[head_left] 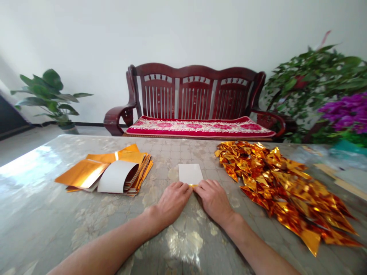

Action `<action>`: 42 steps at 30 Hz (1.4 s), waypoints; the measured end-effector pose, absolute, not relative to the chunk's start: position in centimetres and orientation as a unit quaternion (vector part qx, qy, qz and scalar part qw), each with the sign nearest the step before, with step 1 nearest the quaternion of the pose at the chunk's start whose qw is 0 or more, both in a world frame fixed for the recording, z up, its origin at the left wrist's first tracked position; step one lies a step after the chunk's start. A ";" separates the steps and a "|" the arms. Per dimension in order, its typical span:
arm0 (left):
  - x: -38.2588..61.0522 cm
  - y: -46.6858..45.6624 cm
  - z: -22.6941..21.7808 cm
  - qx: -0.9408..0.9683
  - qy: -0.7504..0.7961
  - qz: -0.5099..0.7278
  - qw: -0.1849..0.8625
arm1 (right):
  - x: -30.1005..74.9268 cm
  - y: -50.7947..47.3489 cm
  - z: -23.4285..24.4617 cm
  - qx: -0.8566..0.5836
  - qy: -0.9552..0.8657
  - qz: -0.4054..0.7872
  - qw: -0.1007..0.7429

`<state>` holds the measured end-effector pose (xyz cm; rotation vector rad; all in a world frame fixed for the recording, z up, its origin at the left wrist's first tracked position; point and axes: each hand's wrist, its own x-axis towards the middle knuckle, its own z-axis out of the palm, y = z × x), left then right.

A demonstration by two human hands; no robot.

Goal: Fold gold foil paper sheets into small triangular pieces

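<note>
A sheet of gold foil paper (190, 173) lies in front of me, its white back facing up. Its near edge is turned over, and a thin strip of gold shows between my hands. My left hand (175, 199) grips that edge on the left, fingers closed and curled over it. On the right side of the same edge, my right hand (214, 198) is closed in the same way, close beside the left. Both sets of fingertips hide most of the folded strip.
A stack of gold and white sheets (117, 172) is at the left. Folded gold foil pieces (275, 183) form a large pile at the right, with plastic wrapping (315, 154) behind. A wooden bench (195, 95) stands beyond the patterned table (94, 229). Potted plants flank it.
</note>
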<state>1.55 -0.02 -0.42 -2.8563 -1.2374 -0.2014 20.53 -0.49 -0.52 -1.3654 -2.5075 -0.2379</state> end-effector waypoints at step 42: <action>2.0 -2.8 -0.8 -0.910 -0.405 -0.087 0.007 | 21.4 1.1 -1.0 -0.665 -0.720 -0.046 0.192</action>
